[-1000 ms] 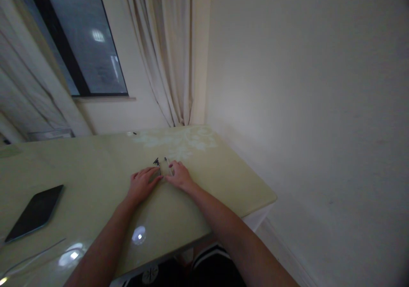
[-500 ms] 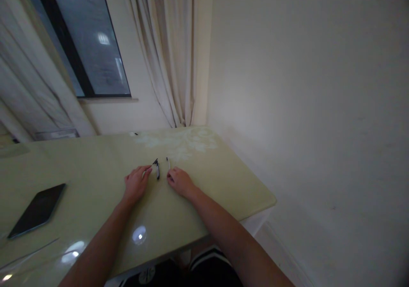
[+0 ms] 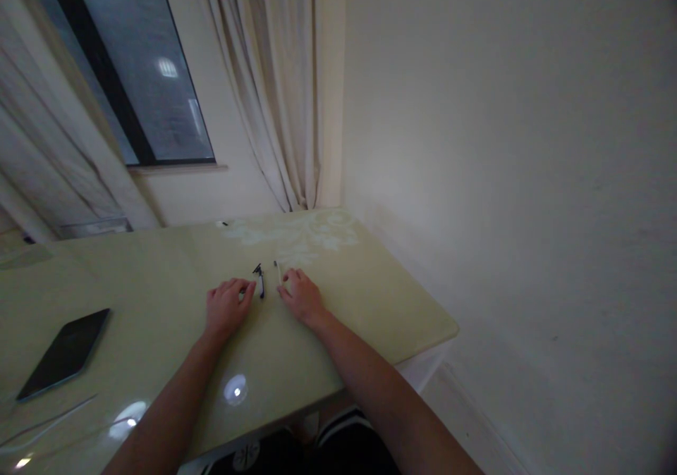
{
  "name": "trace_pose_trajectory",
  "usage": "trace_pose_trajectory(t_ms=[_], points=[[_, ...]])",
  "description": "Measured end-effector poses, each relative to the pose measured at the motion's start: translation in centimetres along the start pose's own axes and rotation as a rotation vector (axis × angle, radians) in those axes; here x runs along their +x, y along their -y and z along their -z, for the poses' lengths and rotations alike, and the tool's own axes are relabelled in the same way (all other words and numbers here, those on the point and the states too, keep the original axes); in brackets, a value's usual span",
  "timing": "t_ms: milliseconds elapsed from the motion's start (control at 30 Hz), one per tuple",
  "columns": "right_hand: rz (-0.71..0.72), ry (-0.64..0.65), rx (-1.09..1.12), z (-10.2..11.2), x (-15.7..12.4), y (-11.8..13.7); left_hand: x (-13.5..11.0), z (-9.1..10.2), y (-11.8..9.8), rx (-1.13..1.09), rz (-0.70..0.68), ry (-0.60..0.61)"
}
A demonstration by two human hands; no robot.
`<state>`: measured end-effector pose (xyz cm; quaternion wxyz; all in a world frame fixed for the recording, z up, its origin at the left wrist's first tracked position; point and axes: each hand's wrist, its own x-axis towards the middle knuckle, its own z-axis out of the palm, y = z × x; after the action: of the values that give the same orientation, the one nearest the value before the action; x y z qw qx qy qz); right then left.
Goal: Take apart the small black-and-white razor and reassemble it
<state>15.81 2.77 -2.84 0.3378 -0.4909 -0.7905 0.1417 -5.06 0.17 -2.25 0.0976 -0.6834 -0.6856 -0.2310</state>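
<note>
On the glossy pale-green table [image 3: 370, 306] a small black clip-like piece [image 3: 259, 278] and a thin white stick [image 3: 277, 271] lie side by side, neither lifted. The left hand [image 3: 226, 307] is palm down, fingers loosely curled, tips just beside the black piece; the right hand [image 3: 300, 296] likewise at the stick (whether either pinches anything: cannot tell, too small). No container shows; a dark flat phone [image 3: 63, 353] lies well apart

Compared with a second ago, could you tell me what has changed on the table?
The left hand and the right hand, whose fingertips met a second ago, have drawn apart. The left now lies beside the small dark item, the right beside the pale stick. Whether either grips anything is too small to tell. Both items and the phone stayed put.
</note>
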Motion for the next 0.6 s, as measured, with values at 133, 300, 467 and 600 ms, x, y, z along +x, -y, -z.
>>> trace_pose_trajectory(t_ms=[133,300,467,600], points=[[-0.239,-0.101,0.091,0.4,0.6,-0.4,-0.1,0.4,-0.7,0.127,-0.119,-0.007],[-0.317,-0.059,0.163,0.0,1.6,-1.2,0.5,0.4,-1.4,0.175,-0.090,0.062],[-0.189,0.080,0.273,0.3,2.0,-3.3,1.2,0.3,-1.3,0.219,0.058,0.076],[-0.098,0.087,0.411,1.4,1.3,-4.8,1.0,0.0,-0.8,0.177,0.122,0.061]])
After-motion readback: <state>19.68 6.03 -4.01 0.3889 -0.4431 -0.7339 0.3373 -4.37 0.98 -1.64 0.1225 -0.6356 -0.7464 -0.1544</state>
